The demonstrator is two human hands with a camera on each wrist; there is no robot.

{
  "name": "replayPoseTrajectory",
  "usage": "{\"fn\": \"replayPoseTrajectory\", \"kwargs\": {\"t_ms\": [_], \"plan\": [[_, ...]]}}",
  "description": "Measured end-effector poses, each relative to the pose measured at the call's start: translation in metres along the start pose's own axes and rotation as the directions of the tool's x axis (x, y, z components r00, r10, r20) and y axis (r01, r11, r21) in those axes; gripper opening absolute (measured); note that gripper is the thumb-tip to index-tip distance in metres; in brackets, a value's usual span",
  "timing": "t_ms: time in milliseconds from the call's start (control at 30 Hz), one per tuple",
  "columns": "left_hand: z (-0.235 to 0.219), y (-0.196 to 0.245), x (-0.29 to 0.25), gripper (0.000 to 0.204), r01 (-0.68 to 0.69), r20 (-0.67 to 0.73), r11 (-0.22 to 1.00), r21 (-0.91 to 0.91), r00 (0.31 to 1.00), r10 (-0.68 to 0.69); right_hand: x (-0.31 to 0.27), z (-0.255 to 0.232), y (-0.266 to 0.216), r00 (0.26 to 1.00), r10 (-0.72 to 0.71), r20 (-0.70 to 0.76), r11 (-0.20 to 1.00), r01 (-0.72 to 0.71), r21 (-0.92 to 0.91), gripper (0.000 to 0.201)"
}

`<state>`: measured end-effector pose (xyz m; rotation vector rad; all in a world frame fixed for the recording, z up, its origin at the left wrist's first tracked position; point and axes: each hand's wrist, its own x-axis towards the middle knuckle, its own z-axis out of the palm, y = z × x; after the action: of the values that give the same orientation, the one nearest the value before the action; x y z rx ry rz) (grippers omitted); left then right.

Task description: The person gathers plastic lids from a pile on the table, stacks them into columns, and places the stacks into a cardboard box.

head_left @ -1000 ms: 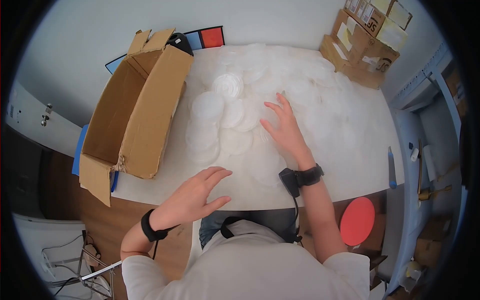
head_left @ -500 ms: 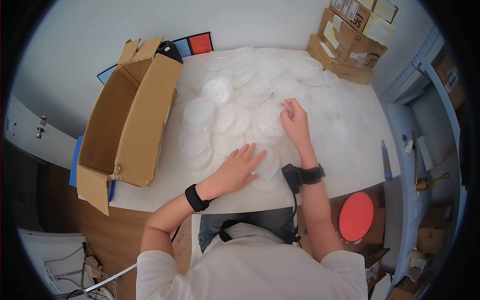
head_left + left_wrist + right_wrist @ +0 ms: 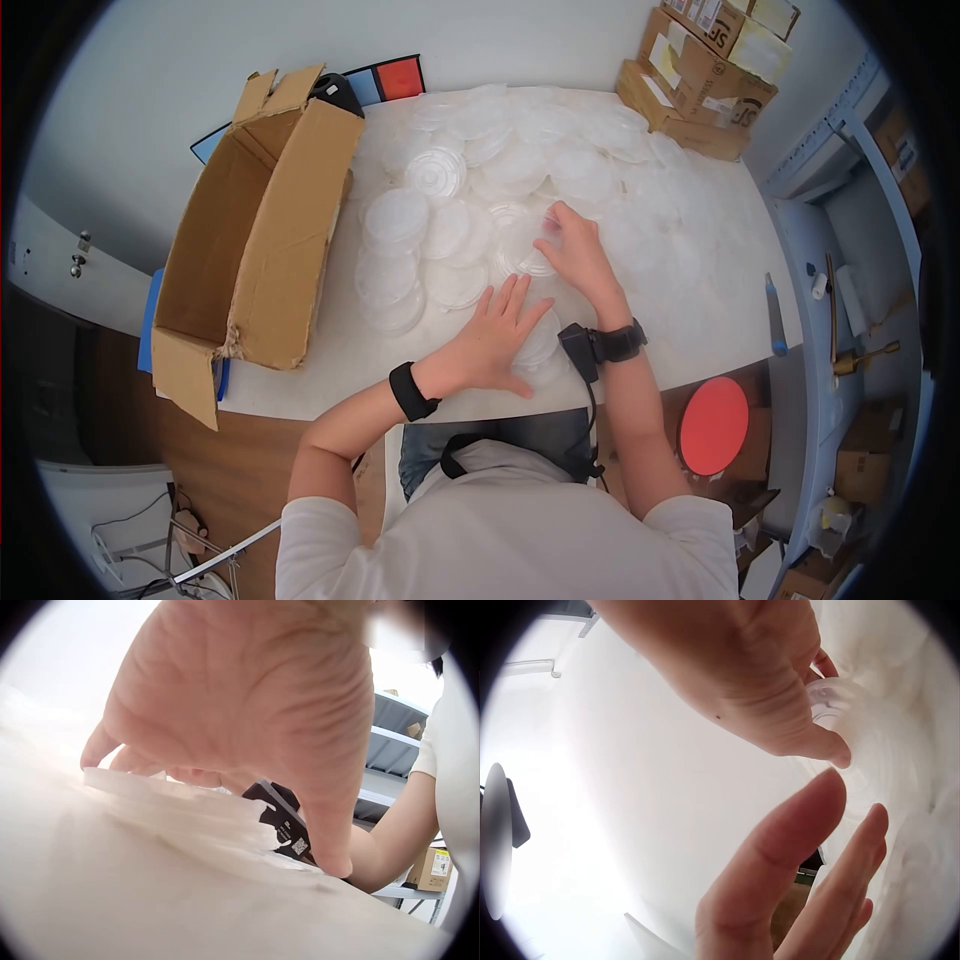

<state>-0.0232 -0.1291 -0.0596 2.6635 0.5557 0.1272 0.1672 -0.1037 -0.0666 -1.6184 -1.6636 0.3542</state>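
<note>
Translucent round plastic lids lie in overlapping piles across the white table. My right hand (image 3: 580,258) pinches the edge of a clear plastic lid (image 3: 870,746) between thumb and fingers, over the middle of the piles. Just below and left of it, my left hand (image 3: 490,345) is spread, its fingers straight, palm down over a low stack of lids (image 3: 172,814). In the left wrist view its fingertips come right to the stack's rim, while the thumb points down beside it. Part of that stack (image 3: 540,345) shows to the right of the left hand in the head view.
A long open cardboard box (image 3: 285,240) stands at the table's left. Stacked parcels (image 3: 700,85) sit at the back right corner. A blue-handled tool (image 3: 775,318) lies by the right edge, and a red round seat (image 3: 713,427) is below it.
My left hand has come up and right from the table's front edge to the lid stack. The right hand has lowered and pinched a lid, shifting slightly left since half a second ago.
</note>
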Motion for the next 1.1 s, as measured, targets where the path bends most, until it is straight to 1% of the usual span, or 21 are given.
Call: {"fn": "replayPoseTrajectory", "kwargs": {"t_ms": [133, 200, 233, 300, 367, 400, 500, 567, 600, 633, 667, 700, 733, 767, 800, 867, 900, 933, 967, 1000, 1100], "plan": [[-0.001, 0.007, 0.006, 0.095, -0.058, 0.071, 0.995, 0.075, 0.996, 0.053, 0.003, -0.002, -0.008, 0.994, 0.050, -0.098, 0.987, -0.035, 0.155, 0.027], [-0.006, 0.010, 0.010, 0.092, -0.062, 0.119, 0.995, 0.075, 0.991, 0.053, 0.005, -0.003, -0.009, 0.959, 0.017, -0.283, 0.982, 0.037, 0.186, 0.025], [-0.008, 0.012, 0.012, 0.088, -0.018, 0.147, 0.996, 0.083, 0.989, 0.005, 0.005, -0.003, -0.008, 0.959, 0.016, -0.284, 0.982, 0.038, 0.186, 0.025], [-0.008, 0.010, 0.013, 0.085, 0.027, 0.173, 0.995, 0.092, 0.984, -0.043, 0.006, -0.005, -0.007, 0.934, 0.101, -0.342, 0.920, 0.043, 0.390, 0.021], [-0.006, 0.004, 0.010, 0.078, 0.036, -0.015, 0.995, 0.089, 0.999, -0.035, 0.006, -0.008, -0.010, 0.931, 0.152, -0.331, 0.866, 0.036, 0.499, 0.019], [-0.007, 0.001, 0.010, 0.078, 0.037, -0.014, 0.995, 0.089, 0.999, -0.036, 0.006, -0.010, -0.012, 0.928, 0.201, -0.313, 0.799, 0.029, 0.600, 0.016], [-0.019, -0.011, 0.013, 0.074, 0.103, 0.022, 0.994, -0.022, 0.994, -0.102, 0.004, -0.013, -0.017, 0.905, 0.222, -0.362, 0.754, 0.076, 0.653, 0.014], [-0.031, -0.024, 0.013, 0.072, 0.087, -0.153, 0.939, -0.333, 0.978, -0.145, 0.004, -0.013, -0.015, 0.892, 0.239, -0.384, 0.709, 0.110, 0.697, 0.013], [-0.040, -0.031, 0.013, 0.072, 0.086, -0.152, 0.939, -0.333, 0.978, -0.143, 0.004, -0.014, -0.014, 0.879, 0.257, -0.402, 0.659, 0.144, 0.738, 0.013], [-0.048, -0.038, 0.012, 0.071, 0.087, -0.226, 0.846, -0.526, 0.945, -0.238, 0.004, -0.014, -0.014, 0.879, 0.258, -0.402, 0.659, 0.144, 0.738, 0.013], [-0.055, -0.044, 0.011, 0.069, 0.061, -0.274, 0.716, -0.696, 0.899, -0.343, 0.003, -0.015, -0.014, 0.896, 0.273, -0.349, 0.574, 0.140, 0.807, 0.015], [-0.057, -0.051, 0.010, 0.069, 0.061, -0.274, 0.716, -0.695, 0.899, -0.343, 0.003, -0.015, -0.014, 0.913, 0.282, -0.295, 0.481, 0.131, 0.867, 0.016], [-0.057, -0.058, 0.010, 0.068, -0.050, -0.253, 0.469, -0.882, 0.889, -0.381, 0.003, -0.015, -0.018, 0.913, 0.281, -0.295, 0.482, 0.132, 0.866, 0.016], [-0.055, -0.064, 0.010, 0.068, -0.162, -0.221, 0.173, -0.972, 0.885, -0.411, 0.001, -0.016, -0.025, 0.939, 0.270, -0.213, 0.394, 0.094, 0.914, 0.019], [-0.051, -0.067, 0.010, 0.068, -0.163, -0.221, 0.173, -0.971, 0.885, -0.411, 0.000, -0.016, -0.030, 0.959, 0.251, -0.131, 0.305, 0.050, 0.951, 0.022], [-0.044, -0.071, 0.010, 0.072, -0.168, -0.061, -0.277, -0.946, 0.931, -0.360, -0.002, -0.010, -0.031, 0.972, 0.227, -0.058, 0.281, -0.009, 0.960, 0.025], [-0.041, -0.072, 0.011, 0.072, -0.166, -0.060, -0.276, -0.947, 0.932, -0.357, -0.002, -0.007, -0.030, 0.979, 0.203, 0.016, 0.259, -0.069, 0.963, 0.028], [-0.038, -0.072, 0.011, 0.071, -0.166, -0.072, -0.375, -0.912, 0.965, -0.253, -0.002, -0.005, -0.029, 0.979, 0.204, 0.015, 0.260, -0.068, 0.963, 0.028], [-0.034, -0.070, 0.010, 0.071, -0.154, -0.093, -0.470, -0.869, 0.984, -0.151, -0.003, -0.001, -0.028, 0.987, 0.153, 0.047, 0.384, -0.103, 0.918, 0.028], [-0.031, -0.069, 0.009, 0.071, -0.153, -0.090, -0.471, -0.869, 0.984, -0.153, -0.003, 0.003, -0.029, 0.991, 0.107, 0.086, 0.501, -0.128, 0.856, 0.028], [-0.025, -0.066, 0.006, 0.072, -0.138, -0.132, -0.529, -0.837, 0.990, -0.050, -0.006, 0.008, -0.034, 0.984, 0.105, 0.141, 0.531, -0.175, 0.829, 0.027]]}}
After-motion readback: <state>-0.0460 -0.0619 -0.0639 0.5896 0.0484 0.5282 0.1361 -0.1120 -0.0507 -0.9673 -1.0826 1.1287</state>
